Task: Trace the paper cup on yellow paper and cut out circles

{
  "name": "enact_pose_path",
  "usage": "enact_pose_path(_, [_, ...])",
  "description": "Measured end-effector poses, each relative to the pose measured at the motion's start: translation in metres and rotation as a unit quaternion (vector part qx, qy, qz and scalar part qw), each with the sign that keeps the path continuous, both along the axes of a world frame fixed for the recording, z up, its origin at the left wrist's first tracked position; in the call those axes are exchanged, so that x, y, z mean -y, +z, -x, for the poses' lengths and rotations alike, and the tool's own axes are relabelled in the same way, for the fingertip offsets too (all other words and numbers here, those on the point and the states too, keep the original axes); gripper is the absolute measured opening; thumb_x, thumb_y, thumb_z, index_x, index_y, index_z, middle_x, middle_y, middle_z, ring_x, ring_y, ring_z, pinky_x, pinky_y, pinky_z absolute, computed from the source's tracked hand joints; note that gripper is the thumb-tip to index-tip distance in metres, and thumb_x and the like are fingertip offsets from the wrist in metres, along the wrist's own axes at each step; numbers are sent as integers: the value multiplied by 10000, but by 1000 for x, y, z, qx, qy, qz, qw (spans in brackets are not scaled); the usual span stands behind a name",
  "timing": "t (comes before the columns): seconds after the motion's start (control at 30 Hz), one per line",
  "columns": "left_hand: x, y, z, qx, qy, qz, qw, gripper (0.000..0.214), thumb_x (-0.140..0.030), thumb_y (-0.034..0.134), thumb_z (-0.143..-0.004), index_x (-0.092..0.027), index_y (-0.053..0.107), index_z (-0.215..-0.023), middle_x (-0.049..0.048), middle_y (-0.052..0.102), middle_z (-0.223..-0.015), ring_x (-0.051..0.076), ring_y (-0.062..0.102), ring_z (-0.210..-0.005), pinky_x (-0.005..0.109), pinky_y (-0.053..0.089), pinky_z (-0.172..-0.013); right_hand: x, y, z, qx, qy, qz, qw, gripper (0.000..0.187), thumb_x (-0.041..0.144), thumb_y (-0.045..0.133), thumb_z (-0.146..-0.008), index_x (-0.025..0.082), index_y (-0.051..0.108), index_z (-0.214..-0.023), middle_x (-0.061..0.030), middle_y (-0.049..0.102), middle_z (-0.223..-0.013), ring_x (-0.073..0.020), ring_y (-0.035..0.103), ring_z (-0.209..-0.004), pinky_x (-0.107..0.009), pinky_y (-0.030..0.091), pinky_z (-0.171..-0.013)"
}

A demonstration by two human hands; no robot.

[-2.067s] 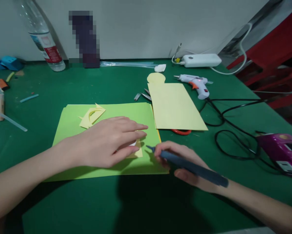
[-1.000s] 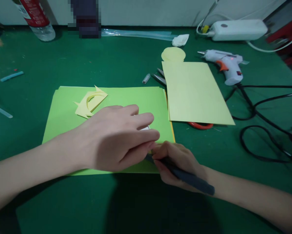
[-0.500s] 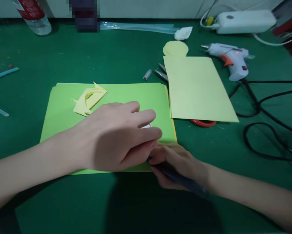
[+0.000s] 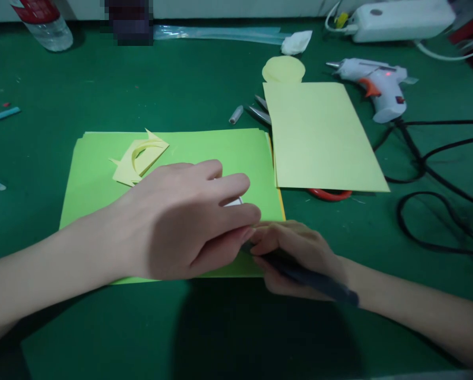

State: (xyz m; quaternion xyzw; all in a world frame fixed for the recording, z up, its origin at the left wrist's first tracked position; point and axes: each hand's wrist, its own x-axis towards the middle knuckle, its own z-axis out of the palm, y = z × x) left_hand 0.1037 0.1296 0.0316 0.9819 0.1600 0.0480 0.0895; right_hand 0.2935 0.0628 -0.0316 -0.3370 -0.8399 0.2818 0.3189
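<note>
My left hand (image 4: 199, 219) lies over the light green sheets (image 4: 97, 203), its fingers bent down around a small white object (image 4: 233, 202). Only a sliver of that object shows between the fingers, so its kind is hidden. My right hand (image 4: 299, 256) grips a dark pen (image 4: 319, 282) with its tip end towards the left thumb. The tip itself is covered by the fingers. Left of the fingers, a cut pale yellow paper scrap (image 4: 141, 155) with a curved opening rests on the green sheets.
Pale yellow sheets (image 4: 325, 137) partly cover red-handled scissors (image 4: 331, 195). Yellow paper discs (image 4: 283, 69) lie behind them. A white glue gun (image 4: 378, 84) with a black cord (image 4: 410, 145) is at right. A bottle (image 4: 48, 29) stands at back left.
My right hand has shifted slightly right and up with the pen, whose rear end has swung right. The left hand keeps its place on the sheets. The whole view has shifted slightly.
</note>
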Motion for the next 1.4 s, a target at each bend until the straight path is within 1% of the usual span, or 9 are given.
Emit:
enact_pose_path(0.33, [0,3,-1,-22,4,10,1000,346,-270,252,-899,-206,592,-891,49,553,-814,184,460,-650,300,323,-517,-5,-2,-9,-31,3,29,999,128,99,463,-745,211,410,-774,38,513,-556,-90,522,-453,-184,398,-404])
enact_pose_path(0.47, [0,3,0,-19,1,13,1000,341,-266,255,-895,-208,589,-860,50,559,-814,186,462,-645,306,335,-526,-7,-2,-10,-38,24,37,998,145,97,490,-729,214,417,-775,17,556,-609,-100,545,-488,-199,418,-427])
enact_pose_path(0.63, [0,3,0,-15,4,-1,1000,346,-270,250,-895,-211,590,-897,55,577,-839,195,476,-652,303,327,-495,-8,0,-10,-50,-22,67,996,140,85,468,-746,214,412,-752,27,515,-569,-91,506,-450,-197,389,-400])
enact_pose_path(0.77, [0,3,0,-14,3,-15,1000,352,-272,252,-894,-212,599,-884,56,585,-862,198,489,-664,300,316,-476,-8,0,-10,-61,3,69,996,129,97,479,-750,209,414,-752,27,517,-569,-82,475,-432,-192,365,-381])
enact_pose_path(0.87, [0,3,0,-18,7,-19,1000,358,-276,251,-895,-215,605,-895,53,587,-871,199,494,-676,301,320,-481,-8,-1,-10,-60,-31,75,995,134,86,472,-757,207,416,-752,14,535,-589,-91,501,-460,-198,379,-398])
enact_pose_path(1.0, [-1,3,-1,-20,2,-15,1000,368,-273,249,-896,-209,612,-899,57,588,-888,196,499,-693,301,332,-496,-7,-2,-10,-66,8,71,995,123,108,494,-746,205,418,-753,18,535,-603,-93,512,-489,-200,396,-426])
enact_pose_path(1.1, [-1,3,-1,-16,3,-16,1000,371,-270,250,-897,-208,615,-902,57,592,-889,193,495,-689,300,335,-505,-7,-2,-11,-68,-18,100,992,119,98,482,-772,197,416,-768,23,521,-610,-78,481,-484,-188,375,-423])
enact_pose_path(1.2, [-1,4,-1,-9,3,-16,1000,363,-258,259,-894,-202,618,-892,58,596,-889,192,491,-675,298,327,-494,-7,-2,-13,-66,2,89,994,127,105,516,-766,192,424,-775,35,514,-625,-59,452,-487,-173,356,-434])
enact_pose_path(1.4, [-2,5,-2,-9,-4,-14,1000,334,-240,288,-886,-186,616,-913,70,599,-892,199,491,-673,302,331,-483,-6,0,-13,-56,-12,93,994,133,98,522,-762,189,427,-780,53,484,-622,-54,445,-517,-159,362,-468])
